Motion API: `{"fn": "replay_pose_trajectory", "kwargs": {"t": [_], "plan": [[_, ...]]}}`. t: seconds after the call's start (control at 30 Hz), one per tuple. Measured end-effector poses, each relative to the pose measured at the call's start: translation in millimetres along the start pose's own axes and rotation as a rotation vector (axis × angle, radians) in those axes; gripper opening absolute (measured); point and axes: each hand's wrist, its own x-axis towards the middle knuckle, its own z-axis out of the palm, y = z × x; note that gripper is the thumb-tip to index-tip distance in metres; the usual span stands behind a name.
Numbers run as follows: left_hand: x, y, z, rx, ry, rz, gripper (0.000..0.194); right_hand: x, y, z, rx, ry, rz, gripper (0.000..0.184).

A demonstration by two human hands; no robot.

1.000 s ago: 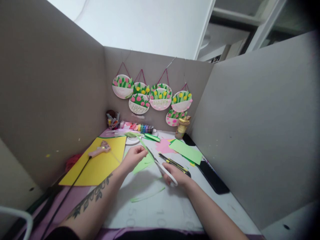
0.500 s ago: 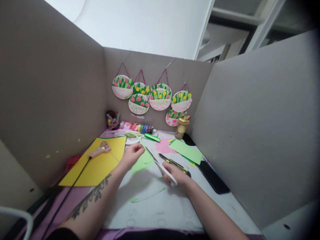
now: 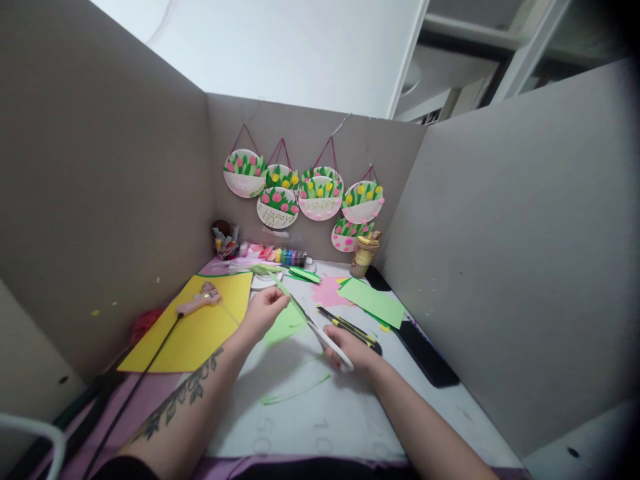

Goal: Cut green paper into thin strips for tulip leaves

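White-handled scissors are in my right hand, its fingers closed around the handles. Their blades point up and to the left, against a narrow strip of light green paper. My left hand is pinched on that green paper, just left of the blades. Beneath my hands lies another light green sheet. A thin curved green offcut rests on the white tabletop nearer to me. Just beyond my right hand is a black and yellow utility knife.
A pink glue gun with a black cord lies on a yellow sheet at left. Green sheets, pink paper and a black phone are at right. Paint bottles line the back; decorated paper plates hang behind.
The scissors have shifted very slightly at the green strip. Both hands stay in nearly the same place, and the other things have not moved.
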Motion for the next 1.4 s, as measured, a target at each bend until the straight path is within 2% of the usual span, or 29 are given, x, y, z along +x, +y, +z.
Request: {"fn": "replay_pose_trajectory", "kwargs": {"t": [0.27,0.63,0.87,1.27,1.4], "plan": [[-2.9,1.1,4.1,-0.065,-0.057,-0.042,0.027,7.0,11.3,-1.9,0.004,-0.036,0.027,0.02],[-3.1,1.1,4.3,-0.111,-0.089,-0.053,0.028,1.1,3.6,-3.1,-0.028,-0.031,0.003,0.018],[-5.0,2.7,5.6,-0.054,-0.121,-0.048,0.027,1.6,4.2,-3.9,-0.032,-0.045,-0.031,0.019],[-6.9,6.9,5.4,-0.037,-0.13,-0.055,0.028,3.7,4.2,-1.3,-0.044,-0.019,-0.001,0.019],[-2.6,5.3,0.6,-0.005,-0.068,-0.026,0.028,1.2,0.1,-0.8,-0.04,-0.01,-0.004,0.019]]}}
